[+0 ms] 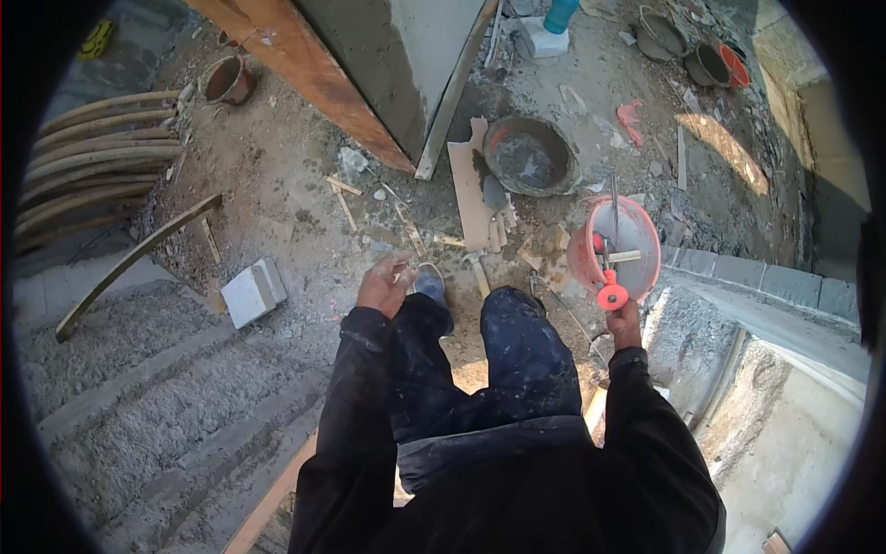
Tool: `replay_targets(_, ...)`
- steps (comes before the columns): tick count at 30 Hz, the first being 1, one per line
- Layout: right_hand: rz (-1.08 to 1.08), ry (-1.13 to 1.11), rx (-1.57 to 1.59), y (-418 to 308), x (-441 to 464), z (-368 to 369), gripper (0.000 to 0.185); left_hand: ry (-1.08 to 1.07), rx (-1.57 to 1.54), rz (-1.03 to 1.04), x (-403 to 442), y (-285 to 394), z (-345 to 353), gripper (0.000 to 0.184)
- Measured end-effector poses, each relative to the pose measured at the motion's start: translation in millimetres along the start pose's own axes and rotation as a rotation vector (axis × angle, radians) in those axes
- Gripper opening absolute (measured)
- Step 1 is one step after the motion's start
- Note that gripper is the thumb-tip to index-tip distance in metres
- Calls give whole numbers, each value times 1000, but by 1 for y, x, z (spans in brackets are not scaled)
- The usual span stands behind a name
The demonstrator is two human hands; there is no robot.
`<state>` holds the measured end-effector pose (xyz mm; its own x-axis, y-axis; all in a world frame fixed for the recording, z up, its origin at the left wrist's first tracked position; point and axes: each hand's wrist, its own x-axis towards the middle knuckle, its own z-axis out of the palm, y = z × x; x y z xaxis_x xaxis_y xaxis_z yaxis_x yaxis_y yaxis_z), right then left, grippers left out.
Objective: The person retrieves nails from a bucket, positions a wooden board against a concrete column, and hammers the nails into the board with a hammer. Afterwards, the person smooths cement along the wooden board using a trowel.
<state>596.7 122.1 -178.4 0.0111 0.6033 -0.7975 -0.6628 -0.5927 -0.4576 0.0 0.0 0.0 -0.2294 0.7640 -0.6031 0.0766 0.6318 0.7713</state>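
Bucket (583, 254), pink-red and round, stands ahead of my right knee, its inner wall smeared with pale residue. I judge the step in hand to be handling the red-ended tool (612, 296) at its near rim; from this pose, the next move calls for a firm right grip and a steady wrist, so the shaft clears the rim

From largest down: stony, dusty ground (286, 152) spreads under everything, with rough grey concrete ridges (175, 425) to my left. At the top a flat panel (378, 65), part damp grey and part paler, meets an orange-brown board (300, 78) with a worn face. Long curved poles (101, 148) lie bunched at far left. A wide dark basin (565, 168), crusted grey inside, sits just beside a pale flat board (469, 198) with a ragged end. The squared white block (247, 297) lies tilted near the ridges

Inside the bucket I make out a thin metal rod (616, 208) and a light, straight strip (627, 256). My right hand (624, 323) has its fingers closed round the tool, just behind the smooth red disc. My left hand (383, 286) hangs above the left shoe (430, 284), fingers loosely bent and partly apart, with nothing visible in them
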Motion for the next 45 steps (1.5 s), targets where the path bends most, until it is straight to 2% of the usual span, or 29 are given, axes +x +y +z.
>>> replay_targets(2, -37, 10, -45, -22, -8, -13, 39, -52, 534, 190, -8, 37, 24, 51)
replay_targets(3, -59, -67, -31, 39, 120, 22, 39, 10, 548, 243, 99, -10, 7, 51)
replay_targets(6, -47, -91, -112, 60, 155, -6, 43, -27, 848, 434, 122, -60, 24, 53)
replay_targets(8, -22, -57, -100, 79, 197, -22, 45, 19, 835, 423, 127, -70, 28, 53)
replay_targets(9, -33, 8, -220, 89, 212, -30, 44, 26, 838, 405, 120, -72, 30, 54)
replay_targets(10, 15, -13, -115, 100, 232, -52, 42, 54, 806, 390, 115, -76, 28, 54)
replay_targets(11, 31, -162, -98, 104, 231, -58, 41, 58, 821, 382, 111, -77, 23, 54)
replay_targets(12, 26, -162, -144, 106, 229, -58, 41, 40, 843, 383, 104, -76, 18, 53)
replay_targets(14, 11, -157, -218, 101, 215, -63, 41, 198, 781, 394, 81, -56, 10, 58)
replay_targets(16, 51, -209, -191, 90, 221, -58, 39, 284, 723, 515, 77, -49, 10, 55)
replay_targets(19, -57, -45, -247, 78, 213, -58, 38, 151, 786, 478, 83, -70, 8, 58)
replay_targets(20, -72, -15, -208, 78, 203, -76, 38, 136, 870, 379, 82, -80, 2, 60)
replay_targets(21, -53, 54, -331, 82, 203, -92, 40, 141, 959, 282, 85, -85, -4, 61)
replay_targets(22, -36, 125, -461, 78, 203, -104, 43, 121, 975, 312, 91, -87, -2, 61)
replay_targets(23, -50, 145, -438, 69, 204, -117, 43, 99, 992, 319, 98, -89, 3, 62)
replay_targets(25, -170, 168, -695, 65, 205, -132, 38, 61, 1030, 329, 109, -83, 16, 62)
replay_targets(27, -240, 210, -645, 62, 191, -110, 43, 20, 932, 234, 116, -69, 25, 63)
replay_targets(29, -397, 461, -881, 60, 169, -72, 44, -7, 937, 201, 123, -68, 30, 64)
replay_targets(30, -398, 464, -866, 56, 173, -73, 44, -14, 920, 163, 128, -69, 30, 64)
replay_targets(32, -1113, 532, -1556, 44, 188, -72, 52, -19, 950, 166, 139, -75, 33, 64)
replay_targets(33, -1111, 533, -1551, 38, 195, -64, 52, -27, 972, 159, 143, -77, 34, 64)
replay_targets(35, -1182, 196, -1633, 36, 205, -24, 60, -39, 989, 148, 145, -76, 33, 64)
replay_targets(37, -1086, 47, -1686, 45, 212, 22, 58, -45, 1001, 135, 145, -76, 29, 64)
replay_targets(39, -1233, -179, -1464, 70, 262, 21, 51, -12, 1016, 145, 145, -79, 28, 64)
replay_targets(40, -1231, -179, -1462, 75, 282, 23, 51, -12, 1017, 143, 144, -79, 28, 64)
replay_targets(42, -939, -207, -1781, 77, 305, 26, 40, -12, 1022, 168, 141, -82, 32, 63)
replay_targets(43, -933, -206, -1784, 76, 297, 32, 40, -16, 1021, 165, 138, -84, 34, 63)
replay_targets(45, -948, -1, -1821, 65, 276, 47, 31, -30, 979, 181, 136, -84, 36, 62)
